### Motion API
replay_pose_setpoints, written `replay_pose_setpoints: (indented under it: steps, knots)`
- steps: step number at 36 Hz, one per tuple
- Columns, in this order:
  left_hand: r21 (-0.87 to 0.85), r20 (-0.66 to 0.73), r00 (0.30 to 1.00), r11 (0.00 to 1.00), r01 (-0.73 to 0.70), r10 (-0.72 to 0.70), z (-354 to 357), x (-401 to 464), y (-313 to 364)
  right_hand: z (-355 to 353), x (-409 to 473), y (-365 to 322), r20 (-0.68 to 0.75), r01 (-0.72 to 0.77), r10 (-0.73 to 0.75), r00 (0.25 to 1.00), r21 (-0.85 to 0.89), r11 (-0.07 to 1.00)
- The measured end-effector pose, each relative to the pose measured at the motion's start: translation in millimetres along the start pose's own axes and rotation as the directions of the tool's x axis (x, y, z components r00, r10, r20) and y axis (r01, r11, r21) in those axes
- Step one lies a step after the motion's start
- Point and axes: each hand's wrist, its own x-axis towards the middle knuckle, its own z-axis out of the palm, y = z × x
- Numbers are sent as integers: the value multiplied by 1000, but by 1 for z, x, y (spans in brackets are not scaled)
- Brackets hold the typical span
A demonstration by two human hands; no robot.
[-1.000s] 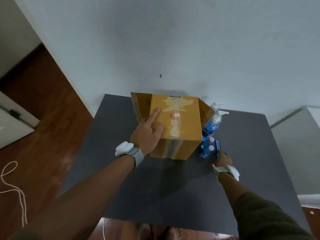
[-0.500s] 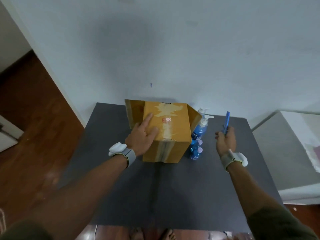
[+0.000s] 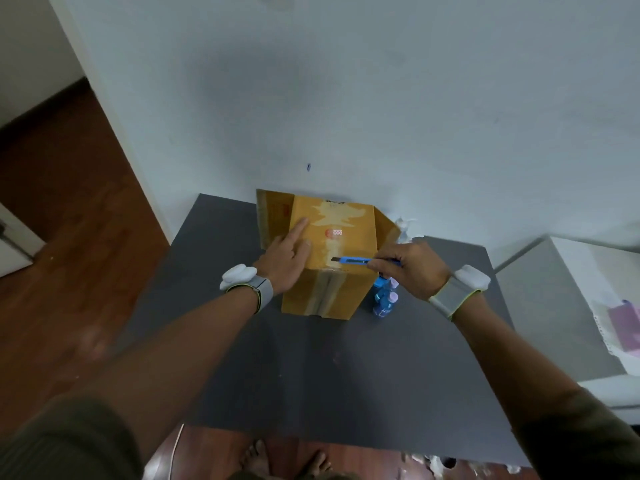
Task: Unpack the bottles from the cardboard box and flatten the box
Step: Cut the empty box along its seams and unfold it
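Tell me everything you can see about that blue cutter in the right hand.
The blue cutter is a slim utility knife with what looks like a plastic body and a dark tip. The right hand grips its rear end, holding it roughly level, tip pointing left over the taped top of the cardboard box, near its front edge. Whether the tip touches the tape is unclear.

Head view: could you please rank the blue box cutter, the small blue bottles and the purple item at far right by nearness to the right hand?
1. Blue box cutter, held in the right hand.
2. Small blue bottles, just below it.
3. Purple item, far right.
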Motion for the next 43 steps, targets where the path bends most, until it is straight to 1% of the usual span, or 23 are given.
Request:
replay_pose_setpoints:
  steps: [4,8,12,18,23,27,33,43]
  knots:
    - [4,-6,1000,1000,-1,1,-1,-1,1,2,4,-3,-23,-6,4,1000,-114,994]
    - [1,-2,1000,1000,-6,6,-1,-2,1,-3,7,-11,-17,-34,32,999,-144,989]
    - [-4,-2,1000,1000,-12,12,0,-1,1,-8,7,-17,20,-10,14,1000,-183,983]
    - [1,-6,1000,1000,-8,8,0,-1,1,-9,8,-21,37,9,-1,999,-217,976]
    - [0,-10,1000,1000,-14,14,0,0,0,-12,10,-26,50,-7,23,998,-297,955]
    - [1,-18,1000,1000,-17,17,0,1,-1,-12,10,-31,46,11,6,999,-365,931]
    - [15,-21,1000,1000,-16,17,1,1,-1,-9,7,-25,-6,-28,27,1000,-344,939]
    - [20,-22,1000,1000,-21,21,0,0,0,-5,10,-23,38,-32,48,998,-339,940]
